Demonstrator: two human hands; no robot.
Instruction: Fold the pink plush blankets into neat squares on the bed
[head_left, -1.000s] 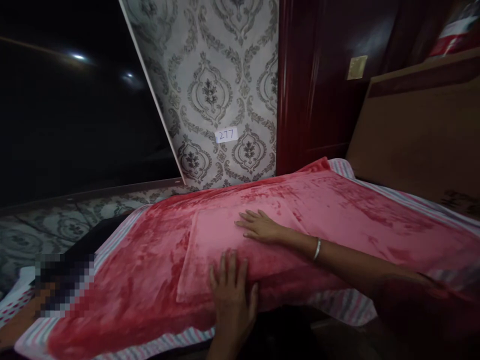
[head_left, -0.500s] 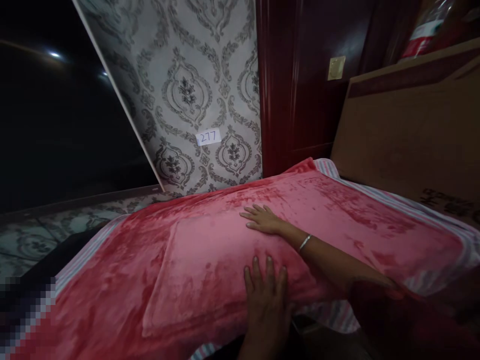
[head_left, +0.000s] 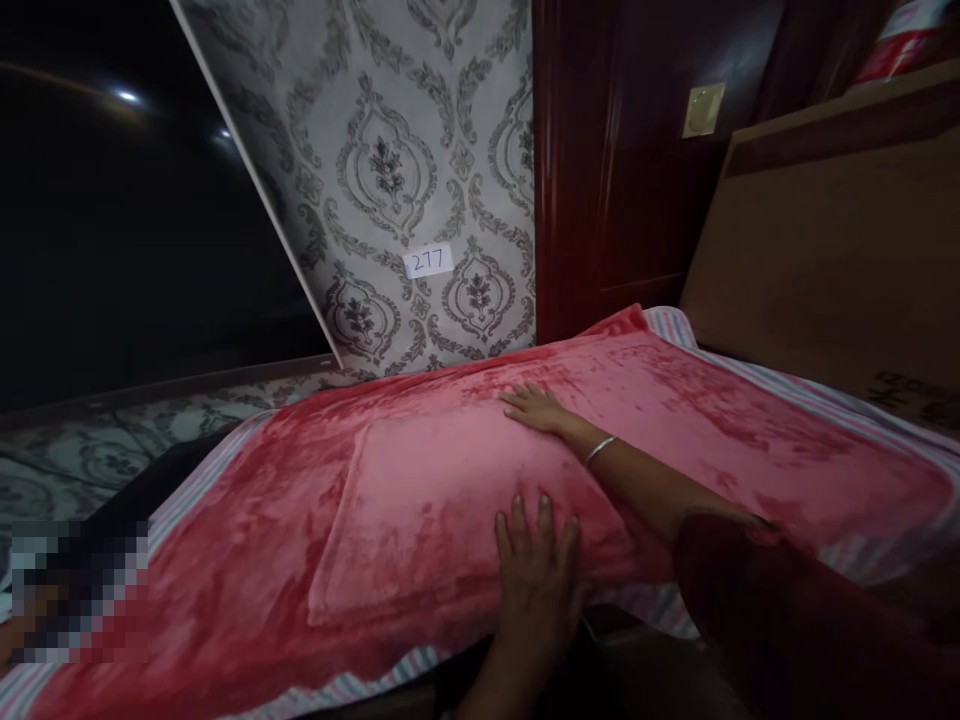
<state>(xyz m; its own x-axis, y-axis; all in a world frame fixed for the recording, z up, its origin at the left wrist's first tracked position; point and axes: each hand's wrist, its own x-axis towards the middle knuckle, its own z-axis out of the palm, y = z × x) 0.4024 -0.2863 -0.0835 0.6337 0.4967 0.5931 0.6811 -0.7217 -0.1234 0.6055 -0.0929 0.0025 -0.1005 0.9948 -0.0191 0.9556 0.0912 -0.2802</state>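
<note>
A rectangular piece of pink plush fabric lies flat on a larger red and pink plush blanket. Whether it is folded or a cover, I cannot tell. My left hand rests on its near right part, fingers spread and pointing away from me. Farther back, my right hand lies with fingers apart at the fabric's far right edge, a silver bracelet round its wrist. Both palms face down, and neither hand grips anything.
Striped cloth shows along the blanket's borders. Behind stand patterned wallpaper with a paper label reading 277, a dark screen at left, a dark red panel and a cardboard box at right. A pixelated patch covers the lower left.
The view has shifted a little, with the blanket's near striped edge now showing more. Both hands stay flat on the plush, the right one slightly farther toward the far edge of the fabric.
</note>
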